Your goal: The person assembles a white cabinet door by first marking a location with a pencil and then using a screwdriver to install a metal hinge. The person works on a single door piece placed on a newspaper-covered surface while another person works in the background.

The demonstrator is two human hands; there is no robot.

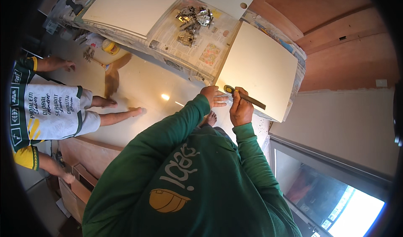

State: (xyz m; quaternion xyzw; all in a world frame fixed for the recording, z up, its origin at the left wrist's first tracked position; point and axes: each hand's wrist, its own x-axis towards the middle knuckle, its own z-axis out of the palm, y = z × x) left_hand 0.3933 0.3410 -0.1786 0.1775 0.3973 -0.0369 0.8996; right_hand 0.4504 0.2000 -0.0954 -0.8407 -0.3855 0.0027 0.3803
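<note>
The board (260, 69) lies on the bench (184, 62) right of the pile of hinges (193, 20), the tool (244, 96) rests on the board's near edge, and another board (130, 8) lies far left.

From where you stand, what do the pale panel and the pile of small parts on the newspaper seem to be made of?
The pale panel looks like laminated board: a smooth, matte cream face with a thin, straight edge. The small parts look like metal, probably hinges: silvery and shiny, some brass-toned. The right hand holds a yellow-handled tool against the panel.

left hand (214, 96): fingers spread flat | right hand (241, 107): fingers curled, gripping
</note>
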